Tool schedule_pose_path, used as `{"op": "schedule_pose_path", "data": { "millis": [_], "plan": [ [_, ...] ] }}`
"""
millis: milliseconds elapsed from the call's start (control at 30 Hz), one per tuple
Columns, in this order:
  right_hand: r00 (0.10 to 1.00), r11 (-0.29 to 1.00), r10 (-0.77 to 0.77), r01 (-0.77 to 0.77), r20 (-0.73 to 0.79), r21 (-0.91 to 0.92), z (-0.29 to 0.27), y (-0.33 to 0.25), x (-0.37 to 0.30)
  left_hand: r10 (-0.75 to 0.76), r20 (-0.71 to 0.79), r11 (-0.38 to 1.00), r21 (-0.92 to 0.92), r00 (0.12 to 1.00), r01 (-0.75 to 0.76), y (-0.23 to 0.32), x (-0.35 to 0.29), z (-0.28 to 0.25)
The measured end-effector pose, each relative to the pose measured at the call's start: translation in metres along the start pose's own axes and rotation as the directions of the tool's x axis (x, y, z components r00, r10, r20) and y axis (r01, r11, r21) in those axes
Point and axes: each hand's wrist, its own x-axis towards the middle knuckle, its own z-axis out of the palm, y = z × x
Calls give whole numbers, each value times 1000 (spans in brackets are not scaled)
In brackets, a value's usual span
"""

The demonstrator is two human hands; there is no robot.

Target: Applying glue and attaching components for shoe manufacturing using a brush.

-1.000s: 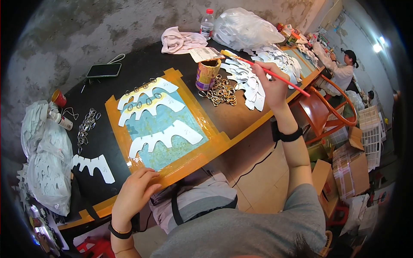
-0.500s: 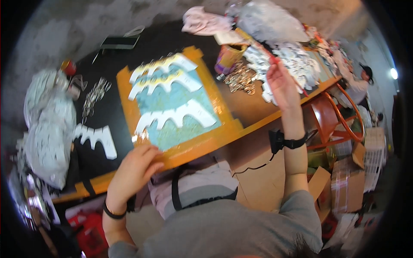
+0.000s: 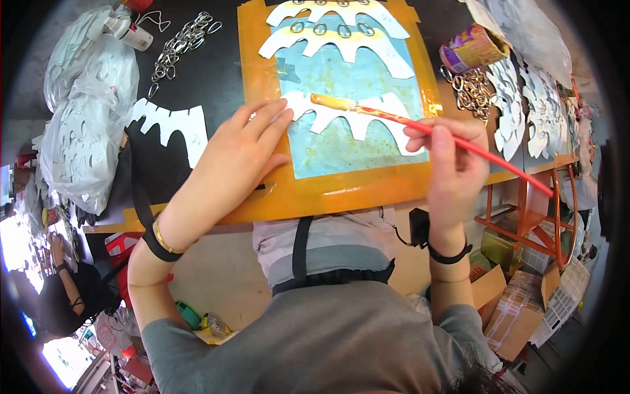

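My right hand [image 3: 456, 161] is closed around the red handle of a brush [image 3: 338, 102]. The brush's yellowish tip lies over the top edge of a scalloped white cut-out piece [image 3: 357, 126]. At that piece's left end rests my left hand [image 3: 236, 148], its fingers stretched out and lying flat. Beneath is a blue sheet [image 3: 348, 161] bordered with orange tape. Farther up the sheet are two more white pieces, the nearer piece [image 3: 387, 52] with a yellow-coated upper band and metal rings [image 3: 320, 29] along it.
To the left are a chain-like heap of metal rings [image 3: 180, 46], a loose white piece [image 3: 174, 125] and a plastic bag [image 3: 85, 144]. On the right stand a purple-yellow tin [image 3: 476, 49], a ring pile [image 3: 472, 92], stacked white pieces [image 3: 508, 118] and an orange chair [image 3: 558, 223].
My right hand has brought the brush from the far right to over the nearest white piece. My left hand has moved from the table's front edge onto that piece. The view has shifted.
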Motion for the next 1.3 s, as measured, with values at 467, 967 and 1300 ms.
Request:
{"op": "schedule_pose_path", "data": {
  "millis": [467,967,1300],
  "plan": [
    [994,998,11,-5,109,-57,18,34,9,-329,25,942,-64,944,330,40,-5,23],
    [978,993,80,-60,190,-105,17,33,9,-377,-42,909,-210,925,361,35,-9,46],
    [982,992,49,-26,184,-126,17,30,11,-367,-57,914,-207,928,348,34,-9,46]
  ]
}}
